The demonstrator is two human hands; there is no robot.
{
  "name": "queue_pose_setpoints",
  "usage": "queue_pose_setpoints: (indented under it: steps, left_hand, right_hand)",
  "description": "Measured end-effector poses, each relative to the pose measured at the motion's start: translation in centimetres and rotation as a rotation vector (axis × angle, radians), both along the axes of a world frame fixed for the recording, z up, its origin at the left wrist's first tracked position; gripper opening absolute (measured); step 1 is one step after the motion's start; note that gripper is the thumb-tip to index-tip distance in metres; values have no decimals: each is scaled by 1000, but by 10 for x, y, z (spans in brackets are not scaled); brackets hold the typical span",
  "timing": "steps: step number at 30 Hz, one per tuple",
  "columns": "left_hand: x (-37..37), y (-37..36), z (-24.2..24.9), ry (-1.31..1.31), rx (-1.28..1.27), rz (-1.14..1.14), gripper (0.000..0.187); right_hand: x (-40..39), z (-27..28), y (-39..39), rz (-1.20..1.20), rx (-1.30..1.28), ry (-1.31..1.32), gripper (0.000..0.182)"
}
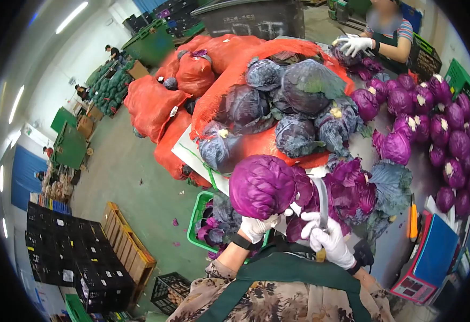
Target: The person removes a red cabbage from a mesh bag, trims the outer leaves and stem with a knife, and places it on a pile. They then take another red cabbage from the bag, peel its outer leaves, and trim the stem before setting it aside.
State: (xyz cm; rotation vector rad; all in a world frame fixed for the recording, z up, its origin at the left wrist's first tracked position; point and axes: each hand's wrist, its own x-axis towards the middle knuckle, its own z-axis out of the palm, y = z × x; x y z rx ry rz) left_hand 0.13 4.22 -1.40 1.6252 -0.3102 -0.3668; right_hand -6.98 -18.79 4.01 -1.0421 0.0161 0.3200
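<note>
My left hand (pixel 256 228), in a white glove, grips a peeled red cabbage (pixel 261 186) from below. The cabbage is held up in front of my chest, its glossy purple leaves showing. My right hand (pixel 328 242), also gloved, is closed around the handle of a knife (pixel 321 198). Its curved blade points up and away from me, to the right of the cabbage and apart from it. Behind the blade lie loose purple cabbage leaves (pixel 353 188) on the table. Most of the knife's handle is hidden by my fingers.
Untrimmed cabbages (pixel 304 86) spill from an orange mesh sack (pixel 213 121) ahead. Trimmed cabbages (pixel 452 134) are stacked at right. A green basket (pixel 193 228) of leaves stands low left. An orange-handled tool (pixel 413 221) and blue folder (pixel 436 247) lie right. A co-worker (pixel 390 32) handles a cabbage across the table.
</note>
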Motion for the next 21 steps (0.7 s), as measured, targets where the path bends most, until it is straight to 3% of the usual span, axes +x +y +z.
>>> queue_pose_setpoints:
  steps: [1, 2, 4, 5, 7, 8, 10, 12, 14, 15, 16, 19, 21]
  left_hand:
    - [4, -1, -11, 361, -525, 5, 39]
    - [8, 3, -19, 366, -517, -16, 39]
    - [22, 4, -15, 89, 14, -81, 28]
    - [20, -1, -16, -48, -60, -48, 21]
    - [30, 18, -60, -154, 356, -72, 53]
    - [56, -6, -27, -680, 464, -245, 57]
    - [97, -21, -78, 880, -764, -358, 60]
    - [104, -63, -21, 1180, -1260, -115, 70]
    - [116, -96, 16, 957, -945, -554, 86]
    - [120, -115, 25, 1005, -911, -522, 96]
    - [125, -134, 30, 1005, -900, -472, 93]
    - [108, -193, 67, 809, -710, -613, 92]
    - [102, -229, 72, 868, -699, -669, 89]
  right_hand:
    - [-9, -5, -2, -6, 84, 21, 42]
    - [-16, -8, -3, -14, 168, 39, 41]
    - [-27, -6, -9, -28, 204, 58, 45]
    - [-34, -10, -12, -2, 188, 104, 45]
    - [-51, -22, -8, 112, 149, 247, 36]
    - [-63, -28, -15, 34, 71, 279, 32]
    - [-72, -36, -13, -103, 143, 201, 27]
    - [-80, -35, -12, -273, 96, 115, 27]
    - [-91, -32, -11, -475, 156, 132, 28]
    - [-100, -36, -10, -570, 136, 116, 29]
    - [-110, -33, -12, -615, 116, 119, 29]
    - [-145, -26, -14, -894, 140, 156, 30]
    - [-166, -24, -19, -991, 86, 154, 30]
